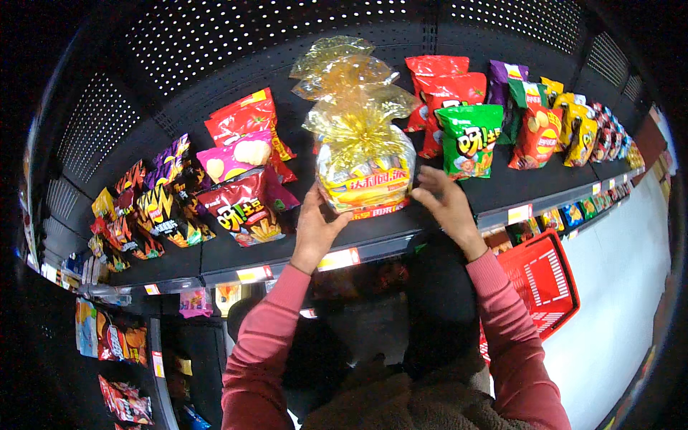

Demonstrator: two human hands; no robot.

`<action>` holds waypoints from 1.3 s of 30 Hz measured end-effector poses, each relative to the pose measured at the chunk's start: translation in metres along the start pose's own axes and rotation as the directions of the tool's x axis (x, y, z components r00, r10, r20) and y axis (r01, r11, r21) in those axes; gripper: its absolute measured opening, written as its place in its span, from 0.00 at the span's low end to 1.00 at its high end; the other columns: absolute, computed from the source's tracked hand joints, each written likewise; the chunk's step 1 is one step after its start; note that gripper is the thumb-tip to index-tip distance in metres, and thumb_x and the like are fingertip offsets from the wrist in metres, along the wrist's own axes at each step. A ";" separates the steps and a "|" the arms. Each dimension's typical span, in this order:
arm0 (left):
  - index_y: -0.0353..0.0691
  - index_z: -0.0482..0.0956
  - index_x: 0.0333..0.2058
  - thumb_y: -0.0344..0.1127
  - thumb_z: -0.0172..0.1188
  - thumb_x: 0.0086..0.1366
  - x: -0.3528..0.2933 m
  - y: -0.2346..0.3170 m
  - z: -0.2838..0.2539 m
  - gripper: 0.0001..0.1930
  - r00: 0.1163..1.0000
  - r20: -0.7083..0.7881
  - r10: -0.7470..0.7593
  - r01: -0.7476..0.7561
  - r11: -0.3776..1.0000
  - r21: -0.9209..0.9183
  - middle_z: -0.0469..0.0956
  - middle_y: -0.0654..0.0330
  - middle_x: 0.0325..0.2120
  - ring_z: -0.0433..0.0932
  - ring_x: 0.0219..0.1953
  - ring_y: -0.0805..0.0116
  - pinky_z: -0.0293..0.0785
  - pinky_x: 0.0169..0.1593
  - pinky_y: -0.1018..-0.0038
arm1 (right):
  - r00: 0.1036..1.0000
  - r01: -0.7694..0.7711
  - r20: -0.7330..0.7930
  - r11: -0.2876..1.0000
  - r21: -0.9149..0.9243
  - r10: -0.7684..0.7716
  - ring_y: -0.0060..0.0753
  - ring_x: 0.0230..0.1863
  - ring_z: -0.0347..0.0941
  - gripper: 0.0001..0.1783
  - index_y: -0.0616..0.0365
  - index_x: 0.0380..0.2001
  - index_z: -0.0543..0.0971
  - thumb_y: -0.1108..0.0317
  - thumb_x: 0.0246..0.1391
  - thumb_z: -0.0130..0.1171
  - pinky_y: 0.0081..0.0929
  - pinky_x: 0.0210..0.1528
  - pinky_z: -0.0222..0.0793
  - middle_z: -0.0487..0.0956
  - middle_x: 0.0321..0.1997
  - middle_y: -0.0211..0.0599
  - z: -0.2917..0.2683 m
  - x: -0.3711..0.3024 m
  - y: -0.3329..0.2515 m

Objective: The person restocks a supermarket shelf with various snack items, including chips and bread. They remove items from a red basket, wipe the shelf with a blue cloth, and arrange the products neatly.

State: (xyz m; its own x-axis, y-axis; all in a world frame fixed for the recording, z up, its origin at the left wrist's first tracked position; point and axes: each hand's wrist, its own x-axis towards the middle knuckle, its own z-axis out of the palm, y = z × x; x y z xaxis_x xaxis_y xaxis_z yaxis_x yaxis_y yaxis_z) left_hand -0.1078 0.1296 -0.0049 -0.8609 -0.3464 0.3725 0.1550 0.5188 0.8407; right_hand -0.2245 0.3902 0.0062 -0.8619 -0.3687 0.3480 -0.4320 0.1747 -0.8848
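Observation:
In front of me on the shelf stands a clear plastic bag of wrapped snacks (pixel 367 170), its yellow and red label facing me and its top gathered into a gold ruffle. My left hand (pixel 315 228) is at the bag's lower left, thumb along the front bottom edge and fingers around the side. Beside the lower right corner is my right hand (pixel 446 208), fingers apart and slightly bent, the tips at or very near the plastic. More gold gathered tops (pixel 344 75) rise in a row behind this bag.
Red and pink chip bags (pixel 240 158) stand to the left, a green chip bag (pixel 470 142) to the right. Price tags line the black shelf's front edge (pixel 401 240). A red shopping basket (pixel 541 283) sits low on the right; lower shelves hold more snacks.

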 end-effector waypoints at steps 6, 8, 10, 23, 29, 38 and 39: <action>0.30 0.69 0.57 0.36 0.73 0.58 -0.027 0.021 -0.004 0.32 0.984 -0.085 -0.159 0.169 0.977 0.127 0.75 0.50 0.51 0.77 0.48 0.61 0.77 0.45 0.69 | 0.924 -0.052 -0.359 0.972 0.229 0.134 0.21 0.49 0.76 0.19 0.59 0.58 0.74 0.66 0.68 0.56 0.19 0.43 0.74 0.80 0.52 0.36 -0.065 -0.090 0.028; 0.32 0.73 0.49 0.33 0.70 0.62 -0.041 0.029 -0.004 0.21 0.989 -0.132 -0.060 0.069 0.996 0.065 0.78 0.54 0.43 0.78 0.42 0.66 0.75 0.42 0.72 | 0.895 -0.194 -0.400 0.980 0.045 0.195 0.20 0.43 0.74 0.10 0.63 0.48 0.77 0.69 0.69 0.54 0.22 0.38 0.74 0.78 0.42 0.33 -0.079 -0.134 0.052; 0.36 0.77 0.39 0.31 0.63 0.67 -0.058 0.037 0.004 0.06 0.985 -0.167 0.047 -0.044 0.999 0.023 0.78 0.63 0.31 0.76 0.36 0.75 0.72 0.41 0.77 | 0.928 -0.198 -0.347 0.967 -0.161 0.133 0.25 0.42 0.74 0.07 0.62 0.45 0.77 0.72 0.67 0.54 0.25 0.40 0.73 0.80 0.42 0.34 -0.082 -0.193 0.082; 0.38 0.71 0.55 0.38 0.49 0.75 -0.268 -0.093 0.176 0.16 0.737 0.471 -0.485 0.565 0.824 -0.035 0.75 0.53 0.50 0.74 0.49 0.64 0.71 0.52 0.68 | 0.783 -0.604 -0.107 0.708 -0.366 0.612 0.53 0.61 0.72 0.26 0.59 0.64 0.68 0.55 0.72 0.38 0.38 0.61 0.67 0.72 0.63 0.56 -0.064 -0.354 0.195; 0.38 0.63 0.68 0.47 0.39 0.79 -0.331 -0.151 0.235 0.27 0.565 0.768 -0.302 0.351 0.930 0.108 0.67 0.41 0.65 0.70 0.64 0.50 0.64 0.66 0.59 | 0.750 -0.467 -0.209 0.726 0.506 0.628 0.34 0.53 0.74 0.25 0.59 0.61 0.73 0.55 0.73 0.39 0.34 0.58 0.69 0.78 0.56 0.35 -0.086 -0.370 0.251; 0.42 0.54 0.72 0.57 0.30 0.78 -0.301 -0.087 0.221 0.33 0.256 0.951 -0.174 0.681 0.731 -0.049 0.57 0.48 0.71 0.59 0.71 0.50 0.56 0.72 0.60 | 0.873 -0.473 -0.298 0.521 -0.710 0.387 0.54 0.59 0.72 0.24 0.61 0.56 0.76 0.58 0.68 0.40 0.39 0.62 0.66 0.78 0.57 0.51 -0.201 -0.343 0.245; 0.42 0.55 0.72 0.57 0.30 0.78 -0.299 -0.084 0.221 0.34 0.220 0.954 -0.201 0.641 0.768 0.014 0.57 0.47 0.71 0.59 0.71 0.50 0.56 0.72 0.60 | 0.895 -0.432 -0.260 0.568 -0.701 0.361 0.56 0.54 0.76 0.24 0.59 0.54 0.77 0.57 0.64 0.43 0.43 0.54 0.71 0.81 0.53 0.51 -0.206 -0.338 0.234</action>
State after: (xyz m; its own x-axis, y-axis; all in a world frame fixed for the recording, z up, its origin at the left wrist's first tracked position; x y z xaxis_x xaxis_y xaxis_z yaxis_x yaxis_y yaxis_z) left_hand 0.0294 0.3627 -0.2738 -0.6833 0.5652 -0.4622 -0.4394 0.1872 0.8786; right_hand -0.0888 0.7437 -0.2553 -0.9969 -0.0298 0.0724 -0.0585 0.8982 -0.4357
